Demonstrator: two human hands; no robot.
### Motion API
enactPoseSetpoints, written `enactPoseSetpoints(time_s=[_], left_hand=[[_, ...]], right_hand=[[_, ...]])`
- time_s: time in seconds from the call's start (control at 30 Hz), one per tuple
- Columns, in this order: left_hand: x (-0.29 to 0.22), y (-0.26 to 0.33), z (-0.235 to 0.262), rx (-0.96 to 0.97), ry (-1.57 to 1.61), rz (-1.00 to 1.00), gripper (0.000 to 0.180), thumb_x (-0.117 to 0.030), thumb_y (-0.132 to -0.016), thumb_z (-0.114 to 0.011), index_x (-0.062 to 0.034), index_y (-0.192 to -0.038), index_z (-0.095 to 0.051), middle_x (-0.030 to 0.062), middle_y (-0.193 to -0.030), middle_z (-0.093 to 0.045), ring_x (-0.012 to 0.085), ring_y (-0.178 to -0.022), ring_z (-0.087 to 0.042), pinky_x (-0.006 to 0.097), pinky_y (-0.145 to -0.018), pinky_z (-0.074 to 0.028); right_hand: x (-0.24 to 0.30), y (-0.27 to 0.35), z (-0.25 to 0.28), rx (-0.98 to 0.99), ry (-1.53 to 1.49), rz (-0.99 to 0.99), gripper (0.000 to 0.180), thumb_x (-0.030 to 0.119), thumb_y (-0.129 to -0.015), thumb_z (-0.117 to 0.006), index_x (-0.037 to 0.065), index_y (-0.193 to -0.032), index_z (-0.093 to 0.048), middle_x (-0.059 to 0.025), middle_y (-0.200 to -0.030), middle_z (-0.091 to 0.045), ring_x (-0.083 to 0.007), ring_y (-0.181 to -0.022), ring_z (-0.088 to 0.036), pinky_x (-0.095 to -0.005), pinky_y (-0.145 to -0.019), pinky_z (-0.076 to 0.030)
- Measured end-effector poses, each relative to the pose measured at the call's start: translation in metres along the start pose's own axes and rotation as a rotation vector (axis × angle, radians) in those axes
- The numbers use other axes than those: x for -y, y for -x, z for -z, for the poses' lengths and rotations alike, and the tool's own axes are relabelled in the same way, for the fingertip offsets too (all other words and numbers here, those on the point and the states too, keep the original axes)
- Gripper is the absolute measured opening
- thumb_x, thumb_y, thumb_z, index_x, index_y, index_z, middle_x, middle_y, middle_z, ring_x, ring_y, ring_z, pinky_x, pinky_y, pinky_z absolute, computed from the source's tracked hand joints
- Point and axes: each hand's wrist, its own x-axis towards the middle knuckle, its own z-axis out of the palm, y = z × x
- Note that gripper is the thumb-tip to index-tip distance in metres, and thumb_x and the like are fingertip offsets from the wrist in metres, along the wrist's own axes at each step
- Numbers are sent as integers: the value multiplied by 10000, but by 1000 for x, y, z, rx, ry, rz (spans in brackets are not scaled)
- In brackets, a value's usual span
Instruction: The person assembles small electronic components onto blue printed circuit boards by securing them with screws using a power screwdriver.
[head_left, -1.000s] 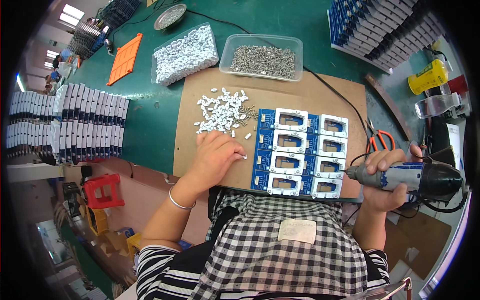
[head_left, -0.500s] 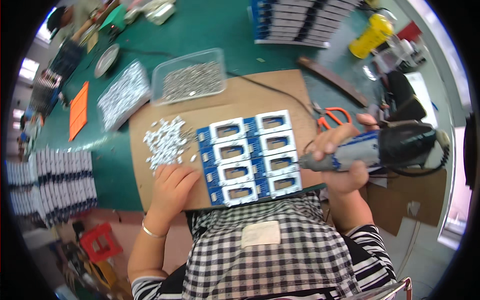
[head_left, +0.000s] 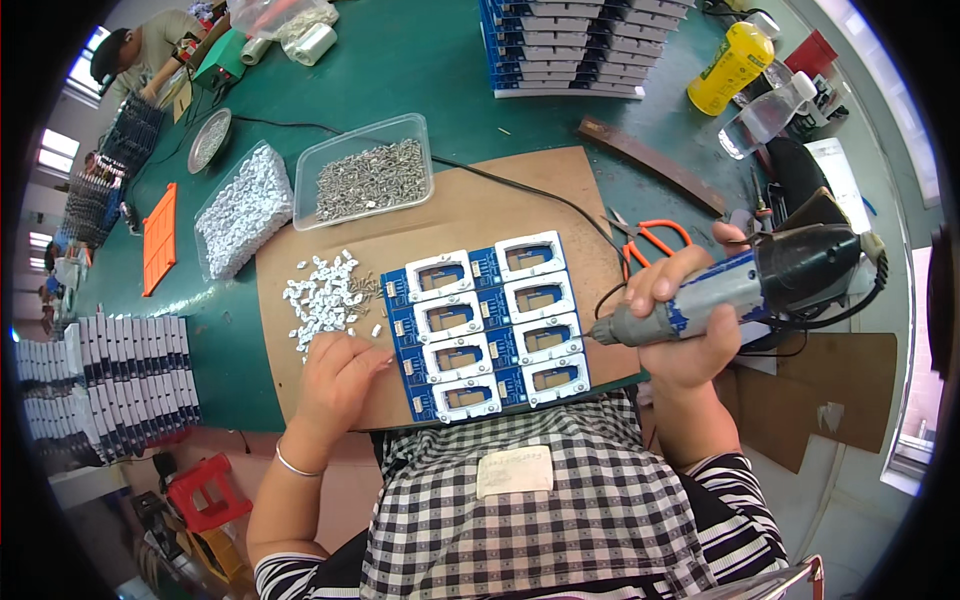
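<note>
My right hand (head_left: pixel 690 325) is wrapped around an electric screwdriver (head_left: pixel 722 295) with a grey-blue body and black rear end. Its nose points left, by the right edge of a blue circuit board panel (head_left: pixel 490 290). Several white rectangular plastic frames (head_left: pixel 540 297) sit on the panel in two columns. My left hand (head_left: pixel 342 385) rests on the cardboard at the panel's lower left, fingers curled together, thumb and forefinger close to the panel's edge; whatever they hold is hidden. Above that hand lie loose small white plastic pieces (head_left: pixel 325 295) and a few screws (head_left: pixel 366 290).
A clear tub of screws (head_left: pixel 370 180) and a bag of white pieces (head_left: pixel 245 210) stand beyond the cardboard sheet (head_left: pixel 480 185). Orange-handled scissors (head_left: pixel 655 240), a brown bar (head_left: pixel 650 165) and bottles (head_left: pixel 735 68) are at right. Stacked panels (head_left: pixel 110 385) stand left. A co-worker (head_left: pixel 150 55) sits far left.
The view has shifted slightly. The screwdriver's nose has come off the panel's right edge and now sits a little apart from it. My left hand stays near the panel's lower left.
</note>
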Motion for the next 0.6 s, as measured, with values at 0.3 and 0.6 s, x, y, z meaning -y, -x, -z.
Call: enactPoseSetpoints(time_s=[0.3, 0.6], left_hand=[[-68, -88, -40, -127, 36, -44, 237, -83, -627, -741, -125, -846, -662, -6, -817, -609, 207, -828, -546, 361, -783, -387], [-66, -91, -56, -102, -18, -92, 224, -132, -649, -730, -140, -867, -678, -30, -799, -604, 182, -796, -548, 342, -767, -370]], right_hand=[[0, -4, -13, 82, -43, 9, 689, 321, -815, -654, 83, -1324, -254, -142, -802, -568, -247, -650, -599, -388, -646, -528], [3, -4, -17, 52, -36, -45, 726, 304, -799, -688, 47, -1314, -244, -139, -814, -574, -231, -662, -600, -354, -650, -528]])
